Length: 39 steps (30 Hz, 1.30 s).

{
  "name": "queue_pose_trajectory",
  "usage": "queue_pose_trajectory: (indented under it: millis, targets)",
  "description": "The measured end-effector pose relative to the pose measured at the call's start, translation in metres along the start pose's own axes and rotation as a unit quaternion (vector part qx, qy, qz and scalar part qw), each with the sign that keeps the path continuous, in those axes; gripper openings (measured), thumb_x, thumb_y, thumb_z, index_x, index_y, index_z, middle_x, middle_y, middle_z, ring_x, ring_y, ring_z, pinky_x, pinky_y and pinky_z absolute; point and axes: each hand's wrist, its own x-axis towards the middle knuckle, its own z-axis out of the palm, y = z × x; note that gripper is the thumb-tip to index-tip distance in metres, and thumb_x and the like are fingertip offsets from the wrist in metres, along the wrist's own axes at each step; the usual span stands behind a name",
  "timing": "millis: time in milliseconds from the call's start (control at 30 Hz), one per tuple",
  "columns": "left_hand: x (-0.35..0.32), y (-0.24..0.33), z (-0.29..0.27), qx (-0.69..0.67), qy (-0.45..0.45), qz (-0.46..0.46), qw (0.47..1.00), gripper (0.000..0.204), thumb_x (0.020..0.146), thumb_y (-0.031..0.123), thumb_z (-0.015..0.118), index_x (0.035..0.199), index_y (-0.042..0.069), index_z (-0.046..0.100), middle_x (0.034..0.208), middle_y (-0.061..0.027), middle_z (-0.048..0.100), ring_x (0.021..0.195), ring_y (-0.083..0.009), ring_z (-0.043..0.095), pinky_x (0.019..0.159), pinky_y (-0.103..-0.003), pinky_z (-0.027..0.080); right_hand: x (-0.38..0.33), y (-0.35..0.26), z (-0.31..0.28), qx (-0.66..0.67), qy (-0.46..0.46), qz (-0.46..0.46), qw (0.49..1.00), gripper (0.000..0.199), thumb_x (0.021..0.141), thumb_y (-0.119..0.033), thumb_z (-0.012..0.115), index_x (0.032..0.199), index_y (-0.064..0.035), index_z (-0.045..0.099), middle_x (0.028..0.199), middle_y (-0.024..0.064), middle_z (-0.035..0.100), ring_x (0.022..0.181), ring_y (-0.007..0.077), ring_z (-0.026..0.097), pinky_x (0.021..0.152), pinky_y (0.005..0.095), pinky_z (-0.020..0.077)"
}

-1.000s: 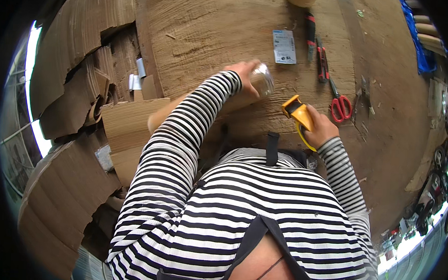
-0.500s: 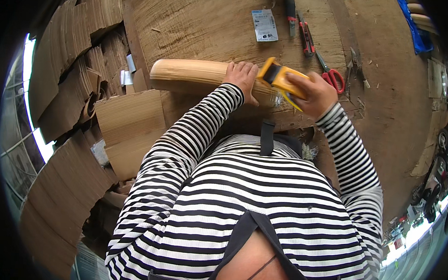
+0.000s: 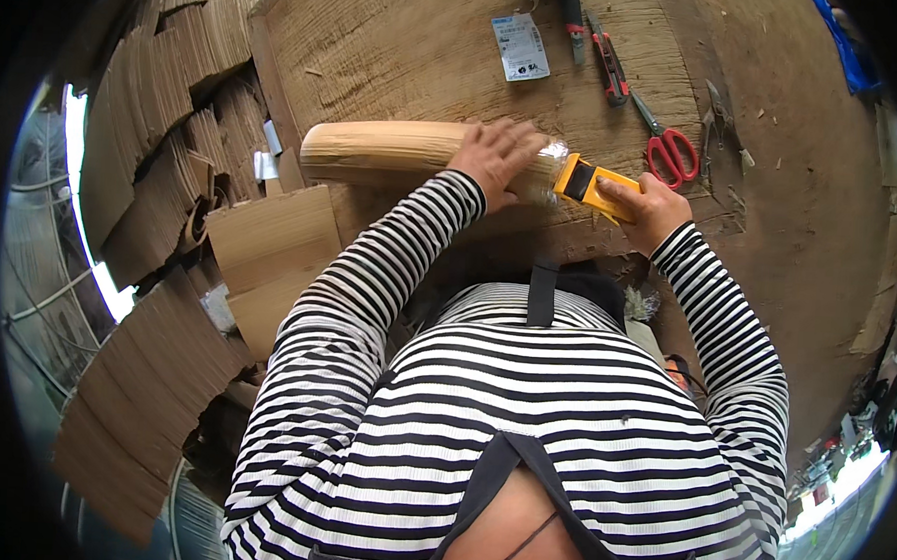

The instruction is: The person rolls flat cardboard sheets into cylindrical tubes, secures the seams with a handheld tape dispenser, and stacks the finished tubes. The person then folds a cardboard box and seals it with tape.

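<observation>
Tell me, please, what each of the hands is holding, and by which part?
The right hand grips a yellow tape dispenser by its rear end. The left hand presses down on a cardboard roll near its right end.

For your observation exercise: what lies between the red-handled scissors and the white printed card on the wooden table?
In the head view, two utility knives lie between the scissors and the white card, on the wooden table.

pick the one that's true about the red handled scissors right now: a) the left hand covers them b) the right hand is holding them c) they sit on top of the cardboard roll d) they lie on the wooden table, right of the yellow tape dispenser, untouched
d: the red-handled scissors lie alone on the wooden table, while the right hand grips the yellow tape dispenser and the left hand presses the cardboard roll.
</observation>
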Motion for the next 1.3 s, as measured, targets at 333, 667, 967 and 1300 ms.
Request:
queue_pose_trajectory:
  millis: [333, 667, 967, 1300]
  targets:
    - [0.073, -0.003, -0.032, 0.001, -0.004, -0.011, 1.0, 0.109, 0.056, 0.054, 0.083, 0.143, 0.011, 0.032, 0.145, -0.0125, 0.037, 0.134, -0.0309, 0.034, 0.113, -0.044, 0.024, 0.051, 0.061, 0.075, 0.507, 0.06, 0.129, 0.85, 0.06, 0.079, -0.008, 0.07, 0.134, -0.0224, 0.053, 0.124, 0.0113, 0.061, 0.107, 0.0193, 0.062, 0.093, 0.0272, 0.0467]
    - [0.122, -0.037, -0.041, -0.038, -0.096, -0.017, 0.994, 0.103, 0.056, 0.052, 0.083, 0.141, 0.018, 0.036, 0.136, -0.0096, 0.048, 0.125, -0.0285, 0.047, 0.105, -0.039, 0.039, -0.076, -0.025, 0.133, 0.668, 0.103, 0.212, 0.705, 0.06, 0.078, -0.005, 0.068, 0.134, 0.0002, 0.049, 0.134, 0.0154, 0.053, 0.122, 0.02, 0.051, 0.103, 0.03, 0.0384]
    - [0.121, -0.035, -0.044, -0.037, -0.075, -0.019, 0.996, 0.099, 0.055, 0.053, 0.083, 0.137, 0.015, 0.042, 0.13, -0.0107, 0.052, 0.12, -0.0284, 0.051, 0.102, -0.038, 0.042, 0.011, -0.041, 0.158, 0.592, 0.006, 0.069, 0.803, 0.059, 0.077, -0.015, 0.07, 0.131, 0.0002, 0.051, 0.121, 0.0165, 0.062, 0.109, 0.0197, 0.06, 0.094, 0.029, 0.0461]
    - [-0.009, -0.008, 0.019, -0.094, 0.081, -0.028, 0.992, 0.11, 0.06, 0.059, 0.078, 0.144, 0.009, 0.028, 0.143, -0.0152, 0.034, 0.132, -0.0342, 0.031, 0.111, -0.05, 0.022, -0.046, -0.034, 0.064, 0.366, -0.134, 0.069, 0.918, 0.061, 0.067, -0.017, 0.077, 0.126, -0.0208, 0.06, 0.098, 0.0133, 0.063, 0.092, 0.0299, 0.062, 0.086, 0.0355, 0.0491]
